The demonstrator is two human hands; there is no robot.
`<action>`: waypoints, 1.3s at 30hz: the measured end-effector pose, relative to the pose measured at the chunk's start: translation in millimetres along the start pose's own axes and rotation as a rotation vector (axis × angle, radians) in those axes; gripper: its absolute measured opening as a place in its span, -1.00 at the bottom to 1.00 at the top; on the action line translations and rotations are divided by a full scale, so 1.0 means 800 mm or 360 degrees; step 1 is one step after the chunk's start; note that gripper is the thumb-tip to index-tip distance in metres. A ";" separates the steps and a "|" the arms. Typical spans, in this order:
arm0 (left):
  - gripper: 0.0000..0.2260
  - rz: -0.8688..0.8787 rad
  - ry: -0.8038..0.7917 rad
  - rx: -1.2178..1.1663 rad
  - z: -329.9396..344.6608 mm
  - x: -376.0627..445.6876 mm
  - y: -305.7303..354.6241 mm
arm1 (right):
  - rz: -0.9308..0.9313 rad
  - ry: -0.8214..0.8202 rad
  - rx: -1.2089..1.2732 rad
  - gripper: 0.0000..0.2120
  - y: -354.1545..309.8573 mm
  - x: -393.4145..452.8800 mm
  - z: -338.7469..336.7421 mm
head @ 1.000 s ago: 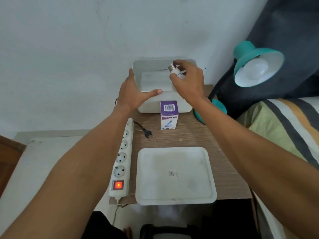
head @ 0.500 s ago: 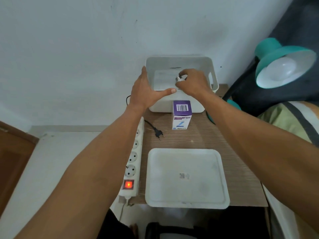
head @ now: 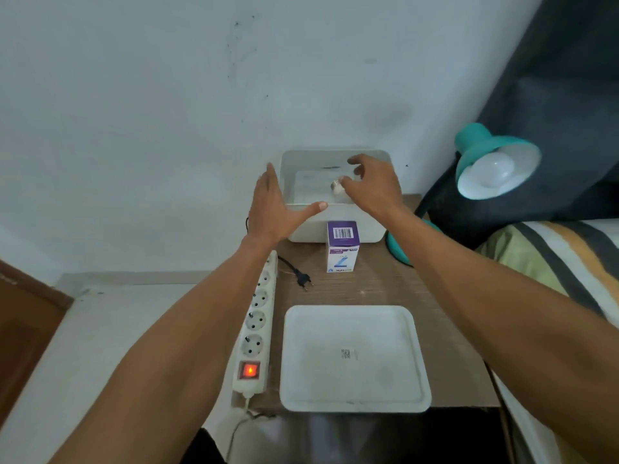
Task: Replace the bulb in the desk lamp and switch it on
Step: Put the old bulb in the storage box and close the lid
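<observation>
A teal desk lamp (head: 482, 145) stands at the right with a white bulb (head: 494, 169) in its shade. A second bulb (head: 336, 187), metal base to the left, lies inside the white bin (head: 335, 229) at the back of the table. My right hand (head: 375, 185) hovers over the bin with its fingers spread, the thumb right by that bulb. My left hand (head: 271, 209) is flat against the bin's left side, thumb along the front rim. A purple bulb box (head: 342, 249) stands in front of the bin. The lamp's black plug (head: 303, 281) lies loose on the table.
A white power strip (head: 258, 316) runs down the table's left edge, its red switch (head: 249, 370) lit. A white lid (head: 353, 360) lies upside down at the front of the wooden table (head: 445, 329). A striped bed (head: 569, 262) and a dark cushion (head: 552, 95) lie to the right.
My right hand has lowered the bulb into the bin and spread its fingers off it. My left hand's fingers have straightened at the bin's side.
</observation>
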State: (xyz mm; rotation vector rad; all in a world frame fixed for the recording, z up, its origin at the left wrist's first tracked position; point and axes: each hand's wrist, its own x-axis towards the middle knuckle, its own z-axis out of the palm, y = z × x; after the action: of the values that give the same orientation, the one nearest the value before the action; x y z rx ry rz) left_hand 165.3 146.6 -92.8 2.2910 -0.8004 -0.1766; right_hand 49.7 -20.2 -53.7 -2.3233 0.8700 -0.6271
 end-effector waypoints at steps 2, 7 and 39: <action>0.24 -0.0038 0.0057 -0.0118 0.003 -0.029 -0.005 | -0.0068 0.0114 0.0064 -0.60 0.000 -0.021 -0.010; 0.11 -0.0024 0.0051 -0.0310 0.020 -0.120 -0.020 | -0.0142 0.0175 0.0129 -0.64 0.009 -0.090 -0.019; -0.05 -0.0277 -0.0085 0.0012 0.107 -0.338 -0.062 | 0.0495 -0.0030 0.0003 -0.41 0.161 -0.389 0.032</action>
State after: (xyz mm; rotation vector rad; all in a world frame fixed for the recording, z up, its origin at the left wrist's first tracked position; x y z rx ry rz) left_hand -55.4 286.0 -214.8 2.3715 -0.6284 -0.3150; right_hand -202.0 126.5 -225.3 -2.1268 1.1894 -0.4710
